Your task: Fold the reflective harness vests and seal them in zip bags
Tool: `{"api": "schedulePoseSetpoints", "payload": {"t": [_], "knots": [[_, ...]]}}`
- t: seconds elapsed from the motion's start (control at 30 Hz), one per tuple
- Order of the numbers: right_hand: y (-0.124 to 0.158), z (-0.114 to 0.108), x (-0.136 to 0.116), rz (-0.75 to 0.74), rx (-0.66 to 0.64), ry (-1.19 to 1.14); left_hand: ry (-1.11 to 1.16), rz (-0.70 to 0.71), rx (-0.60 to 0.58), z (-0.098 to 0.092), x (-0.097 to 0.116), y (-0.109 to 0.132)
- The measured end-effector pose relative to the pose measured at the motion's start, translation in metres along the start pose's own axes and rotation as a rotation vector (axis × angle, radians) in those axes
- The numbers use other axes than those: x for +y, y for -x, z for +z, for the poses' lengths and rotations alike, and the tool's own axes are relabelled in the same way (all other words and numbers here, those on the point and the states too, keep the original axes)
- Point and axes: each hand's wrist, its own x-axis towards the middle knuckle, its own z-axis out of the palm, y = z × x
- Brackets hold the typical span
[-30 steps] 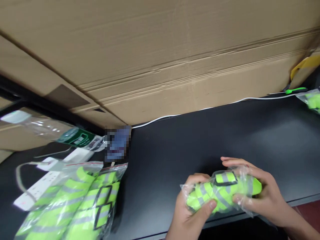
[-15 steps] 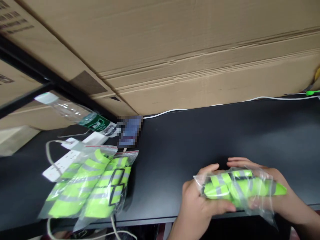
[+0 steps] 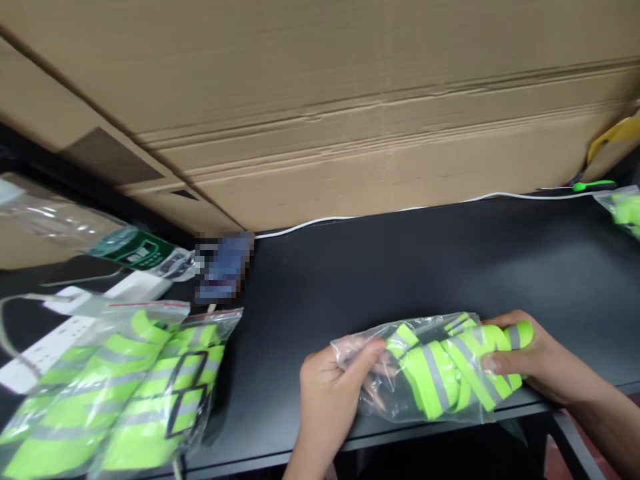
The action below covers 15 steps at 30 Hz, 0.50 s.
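Note:
A clear plastic bag [image 3: 400, 393] lies near the front edge of the black table [image 3: 410, 267]. Inside it are neon-green straps [image 3: 450, 373] with grey reflective stripes. My left hand [image 3: 330, 393] pinches the bag's left end with thumb and fingers. My right hand [image 3: 530, 360] is closed round the right end, where the green straps stick out of the bag. The bag is stretched out between the two hands.
Two filled bags of the same green straps [image 3: 115, 393] lie at the left. Behind them are a white power strip [image 3: 50, 340], a plastic bottle [image 3: 95, 233] and a white cable [image 3: 375, 213]. Cardboard boxes [image 3: 320, 100] line the back. Another green bag [image 3: 625, 207] sits at far right.
The hands have moved apart. The bundled bag is now pulled out flat and long, with my left hand holding its empty left end and my right hand still on the straps.

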Motion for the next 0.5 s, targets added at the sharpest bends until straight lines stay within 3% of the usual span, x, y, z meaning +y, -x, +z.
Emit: {"api": "schedulePoseSetpoints", "payload": {"t": [0.1,0.2,0.27,0.37,0.5], "knots": [[-0.009,-0.007,-0.008,0.022,-0.053,-0.076,0.049,0.027,0.133,-0.017,0.001,-0.016],[-0.016,-0.015,-0.012,-0.028,0.068,-0.124,0.221,0.132,0.443,-0.044,0.007,-0.034],[-0.021,-0.018,-0.012,-0.052,0.139,-0.114,0.306,0.178,0.544,-0.056,0.012,-0.042],[-0.024,-0.014,-0.013,-0.059,0.147,0.034,0.403,0.123,0.519,-0.054,0.016,-0.045],[-0.025,-0.002,-0.018,-0.177,0.16,0.459,0.526,-0.085,0.248,-0.031,0.015,-0.041]]}}
